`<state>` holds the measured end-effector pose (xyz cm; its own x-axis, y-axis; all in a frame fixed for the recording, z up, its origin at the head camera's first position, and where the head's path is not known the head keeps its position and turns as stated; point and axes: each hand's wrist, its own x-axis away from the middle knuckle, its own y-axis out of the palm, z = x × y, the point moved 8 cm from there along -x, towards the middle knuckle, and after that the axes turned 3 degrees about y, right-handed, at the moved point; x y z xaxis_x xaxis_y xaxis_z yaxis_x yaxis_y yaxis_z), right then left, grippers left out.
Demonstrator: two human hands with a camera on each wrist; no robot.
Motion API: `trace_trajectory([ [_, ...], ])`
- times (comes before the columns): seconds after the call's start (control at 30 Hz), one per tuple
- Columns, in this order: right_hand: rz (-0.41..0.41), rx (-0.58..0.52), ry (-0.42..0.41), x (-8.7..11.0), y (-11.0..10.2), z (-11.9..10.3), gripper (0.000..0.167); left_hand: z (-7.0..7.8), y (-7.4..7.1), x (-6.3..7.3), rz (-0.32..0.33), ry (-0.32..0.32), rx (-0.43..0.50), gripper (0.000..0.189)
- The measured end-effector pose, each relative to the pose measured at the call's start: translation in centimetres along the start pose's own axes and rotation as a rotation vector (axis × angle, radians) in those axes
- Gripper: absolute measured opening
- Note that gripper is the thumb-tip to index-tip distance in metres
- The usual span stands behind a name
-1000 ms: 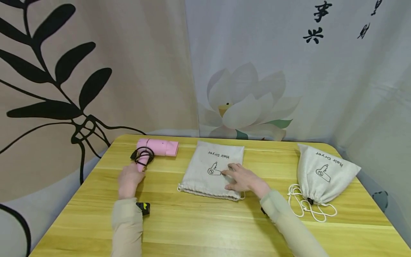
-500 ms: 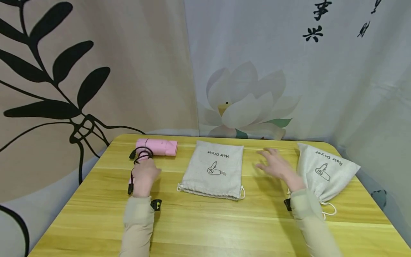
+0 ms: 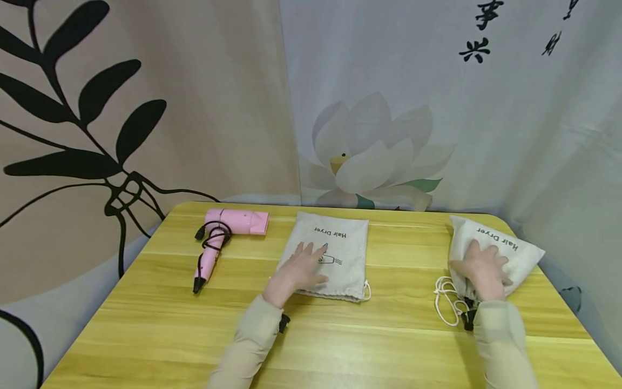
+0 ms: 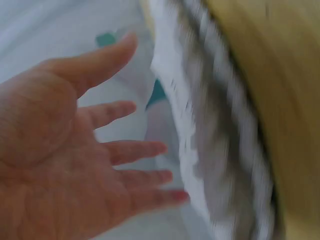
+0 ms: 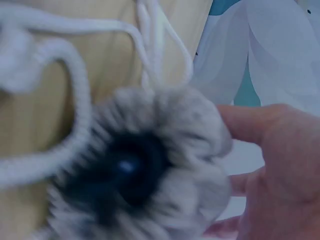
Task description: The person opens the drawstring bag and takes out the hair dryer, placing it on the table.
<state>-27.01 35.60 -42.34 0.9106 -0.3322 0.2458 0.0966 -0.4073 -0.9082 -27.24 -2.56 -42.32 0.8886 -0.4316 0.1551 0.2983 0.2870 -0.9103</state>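
Note:
A flat grey-white drawstring bag (image 3: 347, 240) printed "Hair Dryer" lies mid-table. Over its left part my left hand (image 3: 297, 271) hovers with fingers spread; in the left wrist view that palm (image 4: 65, 145) shows nothing in it, beside the bag's gathered edge (image 4: 215, 145). At the right lies a second, bulging bag (image 3: 522, 256), its neck drawn tight. My right hand (image 3: 483, 270) is on this one, fingers spread over its front. The right wrist view shows the puckered mouth (image 5: 195, 120), a dark cord stopper (image 5: 125, 165) and the thumb and fingers behind the cloth.
A pink hair dryer (image 3: 238, 221) lies at the back left, its black cord (image 3: 216, 235) looped round the handle. White drawstrings (image 3: 444, 302) trail left of the bulging bag. A printed curtain (image 3: 233, 108) hangs behind the wooden table (image 3: 364, 346).
My left hand has left the hair dryer's handle and moved right over the flat bag. My right hand has gone from the flat bag across to the bulging one.

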Motion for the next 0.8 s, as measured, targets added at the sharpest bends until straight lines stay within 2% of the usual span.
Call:
trace_trajectory([
  [0.07,-0.011,-0.012,0.002,0.2,0.2,0.2,0.085,0.5,1.2,-0.2,-0.055,-0.026,-0.034,0.078],
  [0.13,-0.002,-0.011,-0.031,0.3,0.1,0.0,0.084,0.7,1.9,-0.2,-0.081,-0.059,-0.047,0.08],
  [0.27,0.027,0.01,-0.09,0.4,0.1,-0.4,0.081,0.3,2.3,0.0,-0.113,-0.119,-0.039,0.081],
  [0.4,0.04,0.024,-0.104,0.1,0.2,-0.4,0.079,-0.2,2.7,0.1,-0.141,-0.163,-0.017,0.08],
  [0.53,0.051,0.033,-0.113,-0.1,0.2,-0.3,0.077,-0.5,3.0,0.0,-0.156,-0.18,-0.017,0.078],
  [0.8,0.052,0.068,-0.147,-0.3,0.4,-0.8,0.076,-1.0,2.9,0.0,-0.142,-0.201,-0.003,0.078],
])
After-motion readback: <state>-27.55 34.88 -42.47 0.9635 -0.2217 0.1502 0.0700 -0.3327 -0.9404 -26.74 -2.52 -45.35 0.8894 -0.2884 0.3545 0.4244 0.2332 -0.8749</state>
